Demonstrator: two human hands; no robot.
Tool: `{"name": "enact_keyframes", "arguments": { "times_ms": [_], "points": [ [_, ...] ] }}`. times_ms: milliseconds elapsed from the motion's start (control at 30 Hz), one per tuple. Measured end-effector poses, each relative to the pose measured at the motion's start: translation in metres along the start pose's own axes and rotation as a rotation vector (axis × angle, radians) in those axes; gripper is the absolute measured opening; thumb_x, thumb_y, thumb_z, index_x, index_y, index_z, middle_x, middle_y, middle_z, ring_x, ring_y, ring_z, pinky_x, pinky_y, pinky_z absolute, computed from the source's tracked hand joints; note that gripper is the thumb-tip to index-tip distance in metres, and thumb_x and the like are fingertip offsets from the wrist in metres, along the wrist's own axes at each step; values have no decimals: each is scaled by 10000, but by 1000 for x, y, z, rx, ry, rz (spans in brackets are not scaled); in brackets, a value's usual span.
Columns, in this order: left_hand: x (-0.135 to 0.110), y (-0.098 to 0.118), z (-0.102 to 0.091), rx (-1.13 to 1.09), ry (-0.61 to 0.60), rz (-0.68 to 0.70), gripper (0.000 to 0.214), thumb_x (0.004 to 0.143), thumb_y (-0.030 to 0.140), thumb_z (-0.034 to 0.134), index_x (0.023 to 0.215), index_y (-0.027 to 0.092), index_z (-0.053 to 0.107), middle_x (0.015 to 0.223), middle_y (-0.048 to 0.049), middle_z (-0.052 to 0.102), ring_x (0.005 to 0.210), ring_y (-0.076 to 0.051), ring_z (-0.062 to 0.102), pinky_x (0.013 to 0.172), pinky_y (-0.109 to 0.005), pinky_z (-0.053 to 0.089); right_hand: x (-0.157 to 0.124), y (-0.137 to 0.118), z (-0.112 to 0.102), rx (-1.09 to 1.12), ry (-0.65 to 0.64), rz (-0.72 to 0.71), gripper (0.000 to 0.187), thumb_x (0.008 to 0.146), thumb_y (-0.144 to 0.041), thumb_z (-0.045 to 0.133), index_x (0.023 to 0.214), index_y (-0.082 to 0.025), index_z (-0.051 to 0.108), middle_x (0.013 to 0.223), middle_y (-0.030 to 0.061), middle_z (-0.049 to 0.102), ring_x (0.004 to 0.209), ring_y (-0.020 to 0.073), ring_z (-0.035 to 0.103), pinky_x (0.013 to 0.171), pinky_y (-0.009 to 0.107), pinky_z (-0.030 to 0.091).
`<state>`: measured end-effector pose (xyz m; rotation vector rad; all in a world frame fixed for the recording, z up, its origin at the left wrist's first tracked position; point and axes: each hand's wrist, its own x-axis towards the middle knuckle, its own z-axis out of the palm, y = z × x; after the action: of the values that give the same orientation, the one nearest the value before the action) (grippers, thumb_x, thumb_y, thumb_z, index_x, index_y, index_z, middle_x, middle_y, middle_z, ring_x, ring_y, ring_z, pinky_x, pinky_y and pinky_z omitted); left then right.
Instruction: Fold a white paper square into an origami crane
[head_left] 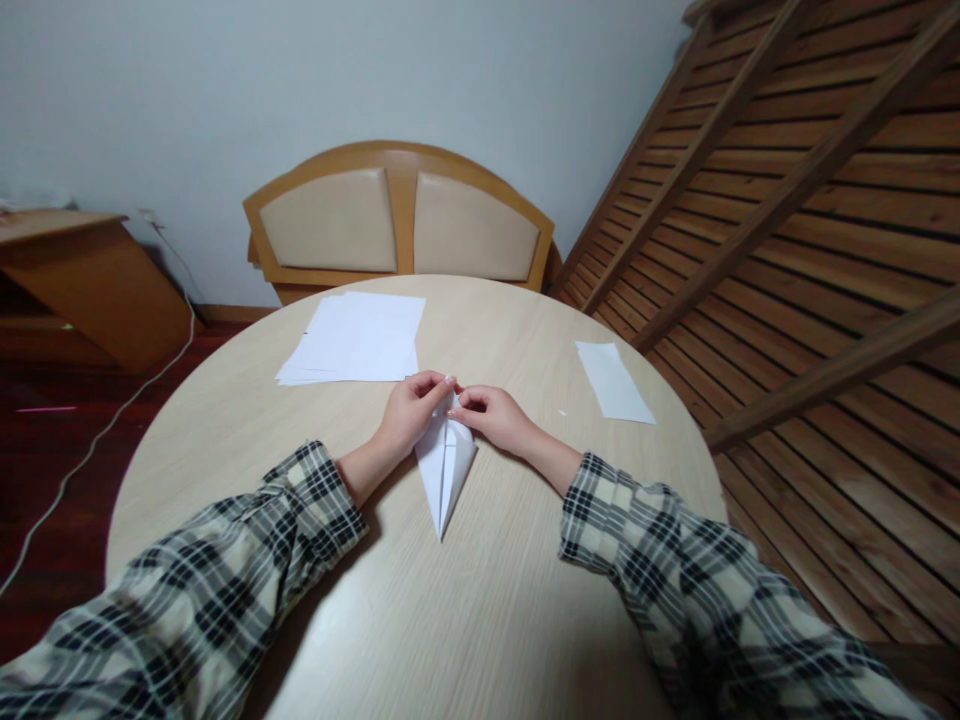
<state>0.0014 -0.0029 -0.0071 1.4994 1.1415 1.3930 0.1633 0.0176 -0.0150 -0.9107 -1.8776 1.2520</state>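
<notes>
A white paper folded into a long pointed shape lies on the round pale wooden table, its tip aimed toward me. My left hand pinches the far end of the folded paper with fingers closed. My right hand pinches the same end from the right, fingertips meeting those of the left. Both arms wear plaid sleeves and rest on the table.
A stack of white sheets lies at the far left of the table. A narrow paper strip lies at the right. A padded wooden chair back stands behind the table. A slatted wooden frame leans at right; a cable runs across the floor at left.
</notes>
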Motion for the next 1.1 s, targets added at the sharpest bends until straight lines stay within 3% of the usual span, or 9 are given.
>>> {"name": "enact_keyframes", "arguments": {
  "times_ms": [400,667,933,1100],
  "points": [
    [1,2,3,-44,61,-27,209,798,360,624,753,172,703,803,-69,721,752,-178,627,730,-310,481,0,-3,1,-25,-6,-12,241,762,-341,665,632,-191,528,619,-26,508,605,124,450,579,273,360],
    [3,7,3,60,79,-14,320,843,401,573,643,166,660,648,-44,661,602,-153,565,602,-283,449,0,-7,2,0,-26,-5,257,740,-356,679,609,-184,541,628,-24,509,619,121,445,603,275,359],
    [8,-5,-4,-136,68,-132,494,847,640,513,734,177,644,759,-89,691,673,-195,623,617,-315,496,-2,-9,-1,5,-13,70,234,726,-359,703,653,-167,591,626,-21,541,598,115,454,575,268,349],
    [7,-4,-9,-49,69,-83,454,837,608,558,703,180,633,730,-65,660,649,-182,591,620,-317,469,-1,-8,-3,3,-19,79,251,727,-374,711,649,-164,598,601,-30,526,578,107,437,558,263,334]
  ]
}}
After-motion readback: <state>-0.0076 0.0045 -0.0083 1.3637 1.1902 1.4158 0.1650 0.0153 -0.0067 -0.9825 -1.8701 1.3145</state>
